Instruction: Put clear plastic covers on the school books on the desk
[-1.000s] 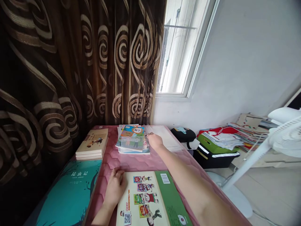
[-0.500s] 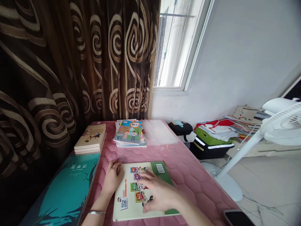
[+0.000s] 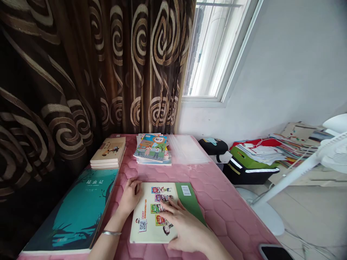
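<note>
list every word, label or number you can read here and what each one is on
"昆虫记" on the large teal book; the smaller lines below it are too small to read.
"数学" on the blue textbook; its smaller print is too small to read.
Cream-and-green book: orange print too small to read; it also has a barcode and a QR code.
Tan books: cover title too blurred to read.

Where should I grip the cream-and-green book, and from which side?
I'd take the book by its green edge, from the right: thumb on top, fingertips worked underneath. It lies flat, so no side stands proud, but the quilted pink cover looks soft enough to press into. The left hand is already at the opposite edge.
</note>
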`<action>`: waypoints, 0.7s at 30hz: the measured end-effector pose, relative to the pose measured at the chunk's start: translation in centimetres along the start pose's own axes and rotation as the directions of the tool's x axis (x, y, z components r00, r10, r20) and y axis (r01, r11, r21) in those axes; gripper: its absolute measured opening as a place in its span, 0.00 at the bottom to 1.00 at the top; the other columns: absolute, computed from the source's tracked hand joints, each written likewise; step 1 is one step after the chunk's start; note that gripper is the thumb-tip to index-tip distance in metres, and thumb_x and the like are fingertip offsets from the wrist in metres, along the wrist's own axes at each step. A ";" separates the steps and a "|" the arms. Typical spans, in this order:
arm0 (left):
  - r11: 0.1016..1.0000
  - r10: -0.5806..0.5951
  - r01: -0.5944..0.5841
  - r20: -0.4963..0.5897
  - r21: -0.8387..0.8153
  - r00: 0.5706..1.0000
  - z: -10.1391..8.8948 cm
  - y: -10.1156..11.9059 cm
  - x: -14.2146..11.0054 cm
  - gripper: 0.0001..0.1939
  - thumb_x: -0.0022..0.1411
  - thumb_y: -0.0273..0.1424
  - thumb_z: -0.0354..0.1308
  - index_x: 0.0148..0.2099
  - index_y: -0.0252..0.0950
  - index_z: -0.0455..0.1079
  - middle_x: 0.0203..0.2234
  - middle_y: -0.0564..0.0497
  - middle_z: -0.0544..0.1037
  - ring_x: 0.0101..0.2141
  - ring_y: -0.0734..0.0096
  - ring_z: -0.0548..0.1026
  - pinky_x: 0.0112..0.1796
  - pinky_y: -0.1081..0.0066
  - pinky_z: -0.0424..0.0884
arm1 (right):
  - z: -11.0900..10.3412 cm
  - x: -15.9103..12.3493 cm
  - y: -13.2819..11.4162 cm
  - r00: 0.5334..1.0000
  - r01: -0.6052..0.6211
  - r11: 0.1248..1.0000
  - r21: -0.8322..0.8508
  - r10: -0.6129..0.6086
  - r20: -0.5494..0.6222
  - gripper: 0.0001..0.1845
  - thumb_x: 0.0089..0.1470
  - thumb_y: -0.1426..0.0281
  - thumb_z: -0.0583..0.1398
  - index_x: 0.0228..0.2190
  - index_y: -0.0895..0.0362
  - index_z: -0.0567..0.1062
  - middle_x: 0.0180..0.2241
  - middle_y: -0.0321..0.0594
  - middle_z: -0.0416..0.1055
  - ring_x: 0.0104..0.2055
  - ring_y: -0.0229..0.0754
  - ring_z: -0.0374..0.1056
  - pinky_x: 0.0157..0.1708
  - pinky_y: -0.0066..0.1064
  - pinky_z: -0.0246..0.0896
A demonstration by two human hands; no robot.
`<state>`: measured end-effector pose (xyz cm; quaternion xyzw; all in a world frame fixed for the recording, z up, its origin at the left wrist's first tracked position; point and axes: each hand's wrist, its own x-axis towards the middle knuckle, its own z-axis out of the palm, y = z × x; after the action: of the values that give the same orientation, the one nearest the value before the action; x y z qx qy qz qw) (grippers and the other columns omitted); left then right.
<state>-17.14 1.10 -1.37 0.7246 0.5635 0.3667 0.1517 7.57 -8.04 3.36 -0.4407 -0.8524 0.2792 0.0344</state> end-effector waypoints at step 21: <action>0.963 0.102 -0.263 0.832 0.054 0.545 -4.0 10.2 -3.1 0.38 0.43 0.31 0.67 0.59 0.46 0.64 0.68 0.47 0.52 0.67 0.44 0.40 0.62 0.39 0.34 | -1.9 -1.4 1.7 0.999 0.053 0.995 0.087 -0.053 -0.003 0.35 0.38 0.62 0.71 0.51 0.46 0.74 0.64 0.36 0.58 0.68 0.51 0.45 0.67 0.43 0.38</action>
<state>-13.08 -5.76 6.70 0.8763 0.3782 -0.0495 0.2941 10.26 -7.51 4.38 -0.4161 -0.8509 0.3149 0.0610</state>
